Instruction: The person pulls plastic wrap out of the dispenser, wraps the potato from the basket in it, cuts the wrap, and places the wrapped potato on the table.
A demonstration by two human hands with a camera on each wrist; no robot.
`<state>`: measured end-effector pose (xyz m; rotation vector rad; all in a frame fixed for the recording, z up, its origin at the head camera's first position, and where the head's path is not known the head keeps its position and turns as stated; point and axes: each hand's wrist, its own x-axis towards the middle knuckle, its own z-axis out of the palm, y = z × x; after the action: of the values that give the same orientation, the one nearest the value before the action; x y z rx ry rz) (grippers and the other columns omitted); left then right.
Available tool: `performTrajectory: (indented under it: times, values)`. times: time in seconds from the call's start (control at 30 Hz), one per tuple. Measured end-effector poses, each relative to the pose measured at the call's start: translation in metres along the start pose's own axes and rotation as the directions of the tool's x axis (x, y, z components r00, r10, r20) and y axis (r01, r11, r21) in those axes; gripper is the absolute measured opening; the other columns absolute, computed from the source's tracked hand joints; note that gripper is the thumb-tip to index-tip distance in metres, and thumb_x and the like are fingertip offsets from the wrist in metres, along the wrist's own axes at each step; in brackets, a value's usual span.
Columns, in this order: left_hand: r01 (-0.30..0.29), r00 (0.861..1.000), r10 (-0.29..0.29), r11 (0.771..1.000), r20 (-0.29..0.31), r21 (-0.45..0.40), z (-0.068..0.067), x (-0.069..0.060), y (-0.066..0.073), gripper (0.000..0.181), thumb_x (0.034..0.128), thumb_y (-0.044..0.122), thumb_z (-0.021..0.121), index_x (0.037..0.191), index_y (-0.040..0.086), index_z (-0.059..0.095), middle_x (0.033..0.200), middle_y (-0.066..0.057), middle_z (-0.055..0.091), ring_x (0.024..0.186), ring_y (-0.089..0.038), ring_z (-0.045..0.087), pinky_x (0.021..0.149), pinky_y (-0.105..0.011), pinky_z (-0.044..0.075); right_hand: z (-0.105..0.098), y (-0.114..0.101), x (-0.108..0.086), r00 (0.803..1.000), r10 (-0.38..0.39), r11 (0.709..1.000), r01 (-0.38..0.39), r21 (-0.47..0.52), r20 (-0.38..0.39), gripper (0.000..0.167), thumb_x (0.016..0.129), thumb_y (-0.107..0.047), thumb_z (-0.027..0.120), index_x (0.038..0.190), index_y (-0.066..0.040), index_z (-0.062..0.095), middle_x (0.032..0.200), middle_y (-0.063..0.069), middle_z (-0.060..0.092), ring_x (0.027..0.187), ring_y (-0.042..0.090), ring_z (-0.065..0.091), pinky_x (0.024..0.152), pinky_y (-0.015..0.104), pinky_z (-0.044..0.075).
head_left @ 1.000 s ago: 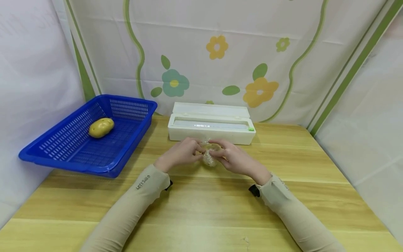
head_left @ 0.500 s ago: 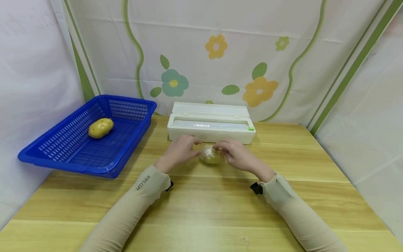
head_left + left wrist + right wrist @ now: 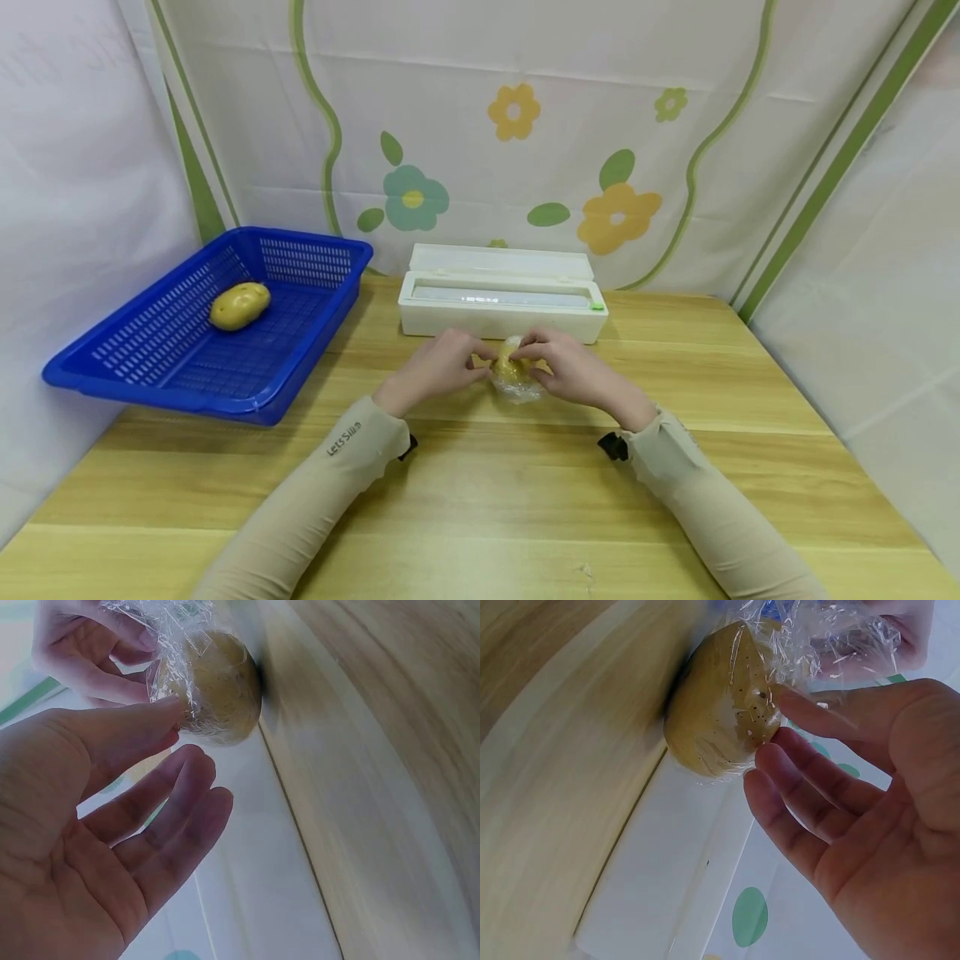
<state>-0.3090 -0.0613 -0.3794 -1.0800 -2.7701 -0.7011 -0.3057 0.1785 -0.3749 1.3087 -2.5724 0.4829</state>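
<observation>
Clearly, from where I stand, the work centres on one potato [image 3: 510,367], down at the middle of the counter [image 3: 480,500], just in front of the long white box. Cannot tell if it touches the wood. Cling film [image 3: 802,645] clothes it, crumpled loosely at one end; dark specks show through.

Left grip [image 3: 442,360]: thumb and forefinger pinching the film at the potato's side, other fingers bent and clear of it. Right grip [image 3: 573,367]: opposite side, much the same, thumb and forefinger pinching film. Beige sleeves [image 3: 315,487] reach the wrists.

White box [image 3: 450,323] behind: lid [image 3: 502,260] up, small green piece at its right end. Off left, a blue basket [image 3: 322,342] holding a second potato [image 3: 240,306], bare. Near edge: clear scrap [image 3: 585,571]. Backdrop: flowered cloth [image 3: 457,100].
</observation>
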Motion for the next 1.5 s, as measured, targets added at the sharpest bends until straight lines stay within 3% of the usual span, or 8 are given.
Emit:
performTrajectory:
  times: [0.2,0.43,0.63,0.83,1.07,1.17,1.3,1.5]
  values:
    - [-0.086,0.996,0.086,0.996,-0.028,0.019,0.000,-0.001,0.002,0.021,0.0865,0.014,0.078,0.107,0.014,0.077,0.103,0.001,0.071,0.072,-0.005,0.060,0.063,-0.020,0.049,-0.002,0.001,0.000,0.999,0.030,0.999,-0.031,0.039,0.023,0.028,0.089,0.006,0.067,0.113,-0.006,0.073,0.109,0.005,0.061,0.097,0.019,0.058,0.079,0.035,0.051]
    - [-0.256,0.967,0.256,0.967,-0.006,0.003,0.004,-0.002,0.017,0.022,0.0791,0.021,0.085,0.098,0.012,0.077,0.094,0.002,0.065,0.076,-0.012,0.061,0.063,-0.021,0.049,-0.005,0.002,-0.001,0.997,0.063,0.993,-0.066,0.101,0.038,0.040,0.089,0.015,0.047,0.112,-0.005,0.072,0.109,0.005,0.061,0.097,0.020,0.059,0.079,0.034,0.050]
    - [-0.224,0.975,0.223,0.974,0.019,0.040,0.016,-0.003,0.026,0.026,0.0760,0.025,0.088,0.096,0.013,0.077,0.096,0.005,0.061,0.082,-0.009,0.061,0.067,-0.019,0.048,-0.006,0.002,-0.002,0.993,0.115,0.978,-0.120,0.173,0.038,0.045,0.085,0.018,0.041,0.111,-0.003,0.071,0.113,0.006,0.064,0.099,0.024,0.062,0.081,0.036,0.052]
    - [-0.212,0.974,0.219,0.972,-0.062,0.101,0.019,-0.002,0.028,0.006,0.0823,0.021,0.083,0.084,0.018,0.078,0.100,0.002,0.059,0.094,-0.016,0.051,0.080,-0.028,0.045,-0.007,0.005,-0.001,0.996,0.084,0.982,-0.088,0.166,0.033,0.055,0.077,0.024,0.036,0.107,-0.005,0.073,0.114,0.007,0.066,0.102,0.025,0.062,0.080,0.037,0.052]
    - [-0.111,0.991,0.105,0.991,-0.078,-0.072,0.014,0.001,0.019,0.006,0.0880,0.018,0.077,0.085,0.015,0.073,0.121,-0.009,0.064,0.121,-0.026,0.053,0.102,-0.039,0.041,-0.010,0.003,-0.002,0.995,0.068,0.989,-0.077,0.123,0.076,0.035,0.077,0.017,0.063,0.099,-0.007,0.074,0.124,0.012,0.064,0.114,0.031,0.059,0.081,0.040,0.055]
    - [-0.082,0.994,0.073,0.989,-0.075,-0.127,0.013,0.002,0.016,0.005,0.0914,0.015,0.073,0.089,0.011,0.071,0.111,-0.006,0.068,0.109,-0.022,0.061,0.095,-0.035,0.047,-0.011,0.001,-0.002,0.991,0.093,0.987,-0.104,0.122,0.097,0.021,0.079,-0.002,0.078,0.098,-0.009,0.073,0.127,0.012,0.062,0.113,0.030,0.059,0.078,0.039,0.056]
    - [-0.076,0.995,0.064,0.984,-0.076,-0.160,0.013,0.002,0.014,0.006,0.0949,0.013,0.067,0.096,0.008,0.068,0.098,-0.001,0.070,0.085,-0.014,0.063,0.079,-0.028,0.051,-0.011,0.000,-0.001,0.989,0.118,0.984,-0.129,0.121,0.088,0.025,0.079,-0.027,0.085,0.095,-0.014,0.071,0.124,0.008,0.064,0.111,0.025,0.059,0.086,0.042,0.052]
    - [-0.139,0.985,0.118,0.974,-0.123,-0.179,0.015,0.003,0.015,0.005,0.0941,0.009,0.068,0.095,0.004,0.067,0.094,-0.002,0.070,0.091,-0.014,0.066,0.080,-0.034,0.054,-0.011,0.000,-0.001,0.993,0.107,0.975,-0.115,0.188,0.051,0.005,0.092,-0.018,0.073,0.090,-0.015,0.068,0.096,-0.005,0.068,0.085,0.013,0.062,0.073,0.038,0.054]
